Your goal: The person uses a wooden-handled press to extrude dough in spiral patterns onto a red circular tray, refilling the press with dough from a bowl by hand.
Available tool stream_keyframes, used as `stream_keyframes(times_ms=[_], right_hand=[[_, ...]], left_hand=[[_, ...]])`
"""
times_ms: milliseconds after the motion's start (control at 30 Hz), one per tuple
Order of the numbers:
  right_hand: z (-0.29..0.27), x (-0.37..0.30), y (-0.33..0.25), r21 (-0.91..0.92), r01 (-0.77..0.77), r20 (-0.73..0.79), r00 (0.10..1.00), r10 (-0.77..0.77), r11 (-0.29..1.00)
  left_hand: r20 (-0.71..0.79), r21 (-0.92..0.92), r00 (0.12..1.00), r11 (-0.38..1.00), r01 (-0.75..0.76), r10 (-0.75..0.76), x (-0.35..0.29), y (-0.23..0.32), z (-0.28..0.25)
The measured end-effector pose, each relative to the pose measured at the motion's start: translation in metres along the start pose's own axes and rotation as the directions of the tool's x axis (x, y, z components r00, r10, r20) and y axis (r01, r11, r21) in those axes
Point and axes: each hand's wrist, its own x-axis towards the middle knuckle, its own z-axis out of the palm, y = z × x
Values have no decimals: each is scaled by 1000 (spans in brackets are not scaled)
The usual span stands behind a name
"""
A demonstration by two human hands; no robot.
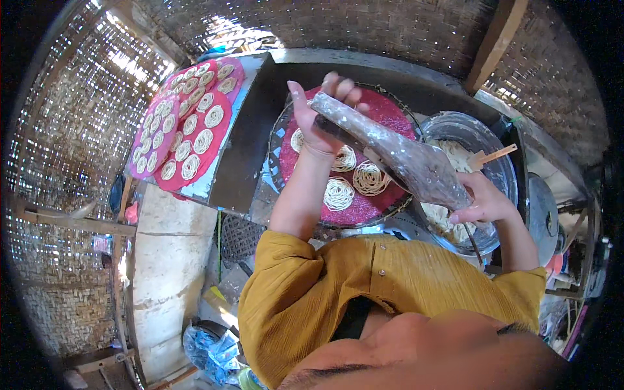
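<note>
A long, dough-smeared wooden press [390, 140] slants across the picture above a round tray. My right hand [482, 198] is wrapped round its thick lower right end. Beside its narrow upper left end is my left hand [318, 117], thumb and fingers apart and somewhat blurred; whether the palm bears on the wood I cannot tell. Beneath, a pink mat [296, 208] covers the rimmed tray [403, 207]. Several coiled nests of pale dough strands [338, 194] lie on it, partly hidden by my left arm and the press.
At the right stands a large bowl [504, 140] of pale dough [455, 155] with a wooden spatula [497, 155]. A round metal lid [543, 211] is beyond it. Pink and red mats [211, 156] bearing many coiled nests lie at the left. Woven walls [383, 29] enclose the workspace.
</note>
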Motion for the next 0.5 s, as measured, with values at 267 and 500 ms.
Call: stream_keyframes(times_ms=[267,500], right_hand=[[1,3,1,62,32,-22,999,-31,998],[3,8,1,56,-5,-51,999,8,998]], left_hand=[[-679,596,621,200,778,-391,-43,-44,-71],[-735,542,601,260,799,-313,-76,-42,-105]])
